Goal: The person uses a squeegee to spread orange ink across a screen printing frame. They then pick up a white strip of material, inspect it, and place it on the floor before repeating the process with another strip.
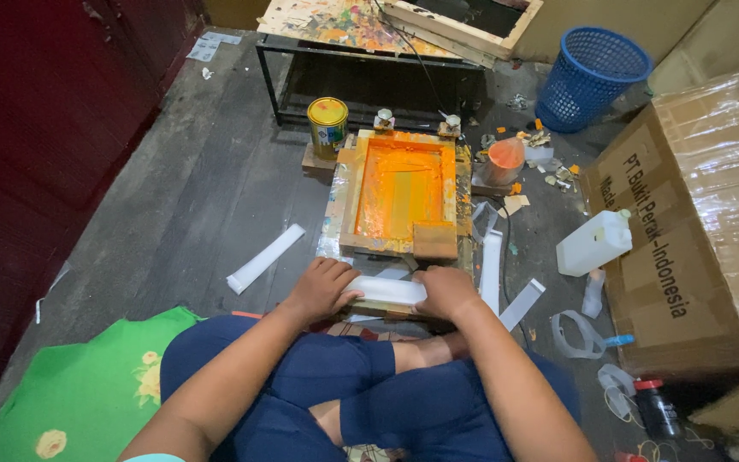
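Now the white strip [387, 289] lies flat just below the orange frame [399, 192]; left hand [322, 289] and right hand [445, 293] each press down on one end, fingers bent; it looks thin, light and bendy, best held by its ends; a paint can [328, 127] stands beside the frame's top left corner.

Wooden screen frame [399, 192] with glossy orange ink, rough dark plank floor [207, 188], white plastic jug [594, 243]
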